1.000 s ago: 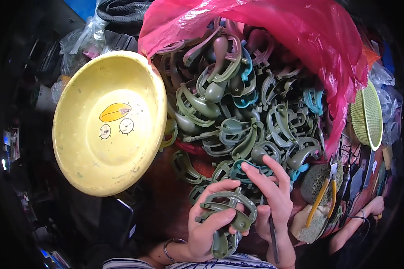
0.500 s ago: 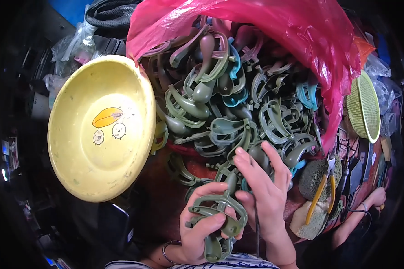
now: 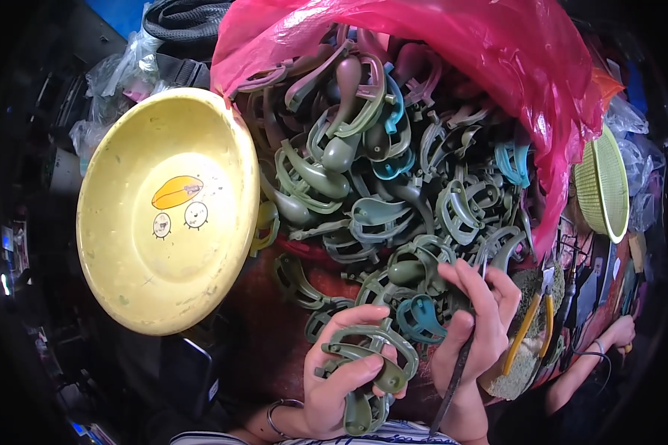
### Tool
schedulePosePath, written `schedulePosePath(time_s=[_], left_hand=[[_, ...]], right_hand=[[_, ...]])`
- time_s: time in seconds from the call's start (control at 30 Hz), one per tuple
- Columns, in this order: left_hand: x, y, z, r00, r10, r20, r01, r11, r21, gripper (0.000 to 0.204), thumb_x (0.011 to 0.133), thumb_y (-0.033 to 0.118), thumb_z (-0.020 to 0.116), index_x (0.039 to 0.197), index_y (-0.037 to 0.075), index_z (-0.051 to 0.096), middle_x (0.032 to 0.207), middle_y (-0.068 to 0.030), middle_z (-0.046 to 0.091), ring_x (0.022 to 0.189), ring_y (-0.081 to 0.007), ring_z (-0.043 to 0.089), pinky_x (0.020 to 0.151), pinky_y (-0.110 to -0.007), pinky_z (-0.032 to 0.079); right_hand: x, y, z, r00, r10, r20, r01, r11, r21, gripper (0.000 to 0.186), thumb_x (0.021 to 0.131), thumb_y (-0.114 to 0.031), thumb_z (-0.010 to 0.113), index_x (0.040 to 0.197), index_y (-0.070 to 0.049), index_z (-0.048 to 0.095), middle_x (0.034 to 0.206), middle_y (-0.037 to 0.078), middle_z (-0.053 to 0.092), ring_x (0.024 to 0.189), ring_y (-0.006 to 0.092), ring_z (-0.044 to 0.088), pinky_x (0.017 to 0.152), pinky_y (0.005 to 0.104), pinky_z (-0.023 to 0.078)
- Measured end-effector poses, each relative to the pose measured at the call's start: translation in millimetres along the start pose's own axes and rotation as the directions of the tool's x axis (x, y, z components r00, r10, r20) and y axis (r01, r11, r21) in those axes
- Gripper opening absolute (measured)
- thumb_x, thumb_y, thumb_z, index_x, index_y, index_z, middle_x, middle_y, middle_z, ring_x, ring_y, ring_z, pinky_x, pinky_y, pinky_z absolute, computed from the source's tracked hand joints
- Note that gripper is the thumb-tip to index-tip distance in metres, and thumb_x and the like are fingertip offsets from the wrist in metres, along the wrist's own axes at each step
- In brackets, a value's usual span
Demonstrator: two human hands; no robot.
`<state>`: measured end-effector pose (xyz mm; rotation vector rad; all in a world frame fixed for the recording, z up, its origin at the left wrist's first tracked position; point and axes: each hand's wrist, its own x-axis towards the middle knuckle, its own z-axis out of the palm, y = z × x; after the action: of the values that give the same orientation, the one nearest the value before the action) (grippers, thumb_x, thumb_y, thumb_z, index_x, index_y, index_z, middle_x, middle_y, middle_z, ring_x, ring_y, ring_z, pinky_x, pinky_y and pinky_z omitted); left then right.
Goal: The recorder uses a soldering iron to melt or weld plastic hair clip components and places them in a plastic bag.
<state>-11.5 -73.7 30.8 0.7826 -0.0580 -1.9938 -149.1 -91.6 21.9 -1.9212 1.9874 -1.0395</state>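
The left hand is gripping green openwork pieces between thumb and curled fingers, below and right of the yellow basin. The upper piece's long axis is slanting from upper left to lower right, its cupped end pointing away from the basin. The right hand, farther right of the basin, is holding a slim dark tool with bent fingers, the shaft rising steeply and leaning away from the basin. Right of the basin, a heap of similar pieces is lying under a pink bag, reaching onto a reddish surface. Well right of the basin, yellow-handled pliers, a green mesh basket and another person's hand are showing.
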Motion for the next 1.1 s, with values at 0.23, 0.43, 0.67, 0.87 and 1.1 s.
schedulePosePath(time_s=[0.23, 0.43, 0.67, 0.87, 1.1], left_hand=[[-8, 1, 7, 0.990, 0.133, 0.035, -0.137, 0.984, 0.118, 0.046, 0.075, 0.003, 0.051, 0.117, -0.004, 0.034, 0.082, -0.0132, 0.056, 0.067, -0.0170, 0.055, 0.058, -0.026, 0.048], [-7, 10, 17, 0.956, -0.136, 0.260, 0.069, 0.965, 0.253, 0.037, 0.075, 0.004, 0.053, 0.111, -0.003, 0.045, 0.091, -0.0111, 0.056, 0.081, -0.0142, 0.056, 0.073, -0.024, 0.045], [-4, 14, 12, 0.883, -0.183, 0.432, 0.089, 0.970, 0.228, 0.034, 0.077, 0.006, 0.054, 0.108, -0.005, 0.046, 0.095, -0.0121, 0.056, 0.086, -0.0155, 0.056, 0.077, -0.026, 0.044], [-2, 7, 7, 0.892, -0.092, 0.443, -0.017, 0.972, 0.236, 0.036, 0.077, 0.004, 0.052, 0.111, -0.004, 0.045, 0.100, -0.0102, 0.055, 0.093, -0.0137, 0.053, 0.083, -0.026, 0.040], [-3, 1, 4, 0.898, -0.188, 0.399, 0.096, 0.966, 0.240, 0.038, 0.075, 0.005, 0.054, 0.111, -0.004, 0.045, 0.101, -0.0094, 0.054, 0.092, -0.0126, 0.052, 0.083, -0.025, 0.039]], right_hand=[[25, 5, 13, 0.973, -0.209, 0.095, 0.215, 0.974, -0.067, 0.045, 0.089, -0.040, 0.034, 0.114, -0.007, 0.053, 0.112, 0.008, 0.057, 0.113, 0.0313, 0.042, 0.088, 0.0365, 0.031], [24, -10, 27, 0.951, -0.251, 0.180, 0.264, 0.963, -0.053, 0.044, 0.091, -0.039, 0.032, 0.112, -0.006, 0.053, 0.108, 0.007, 0.058, 0.108, 0.0301, 0.046, 0.089, 0.0372, 0.031], [11, -13, 28, 0.983, -0.138, 0.121, 0.118, 0.981, 0.154, 0.047, 0.092, -0.038, 0.030, 0.099, -0.001, 0.059, 0.092, 0.009, 0.062, 0.089, 0.0238, 0.050, 0.084, 0.0347, 0.036], [16, -8, 29, 0.977, -0.184, 0.109, 0.169, 0.977, 0.132, 0.042, 0.091, -0.035, 0.034, 0.113, -0.003, 0.050, 0.107, 0.009, 0.059, 0.108, 0.0276, 0.045, 0.088, 0.0361, 0.032], [17, -1, 22, 0.993, -0.106, 0.047, 0.112, 0.984, -0.141, 0.046, 0.091, -0.037, 0.032, 0.116, -0.001, 0.048, 0.115, 0.012, 0.054, 0.118, 0.0315, 0.037, 0.092, 0.0369, 0.028]])
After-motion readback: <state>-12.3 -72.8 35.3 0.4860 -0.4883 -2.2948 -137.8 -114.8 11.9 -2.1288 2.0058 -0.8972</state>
